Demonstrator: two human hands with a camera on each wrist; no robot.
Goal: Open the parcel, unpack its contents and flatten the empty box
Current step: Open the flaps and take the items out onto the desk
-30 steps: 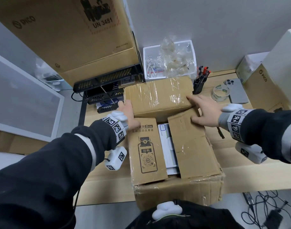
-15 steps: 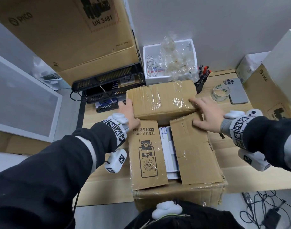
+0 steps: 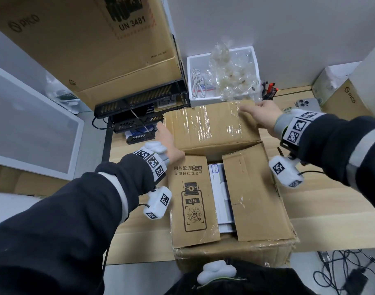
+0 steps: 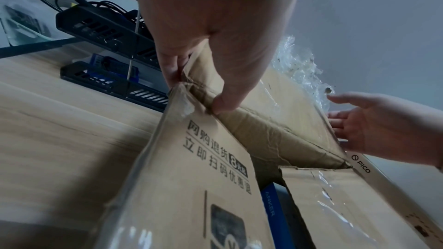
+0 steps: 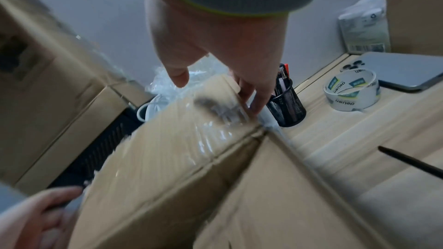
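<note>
Both my hands have slid outward along the far flap since the earlier head frame, the right one furthest, up to the flap's far corner. From the head view, the parcel [image 3: 229,186] sits on the wooden desk [image 3: 139,241] right in front of me, its far flap [image 3: 212,126] raised, the two side flaps still lying low over the white packages [image 3: 219,196] inside. My left hand [image 3: 167,143] is at the flap's left end, my right hand [image 3: 265,116] at its far right corner, close under the crumpled plastic bag [image 3: 231,71] in the white tray [image 3: 222,60]. On the left wrist view, my left hand [image 4: 210,44] pinches the corner where the far flap meets the printed side flap [image 4: 203,177], thumb on top and fingers curled behind; a blue Anker box [image 4: 269,207] shows in the gap. My worry is that the glossy tape tears the corner rather than folding it. On the right wrist view, my right hand [image 5: 215,48] is mostly open, fingertips [image 5: 257,101] on the flap's edge, thumb lifted clear, gripping nothing. Just beside them stands the mesh pen cup [image 5: 286,105], with the tape roll [image 5: 351,90] and phone [image 5: 402,69] beyond. Pushing the flap back hard could tip that cup or shove the tray, I judge, since the flap swings straight toward them.
</note>
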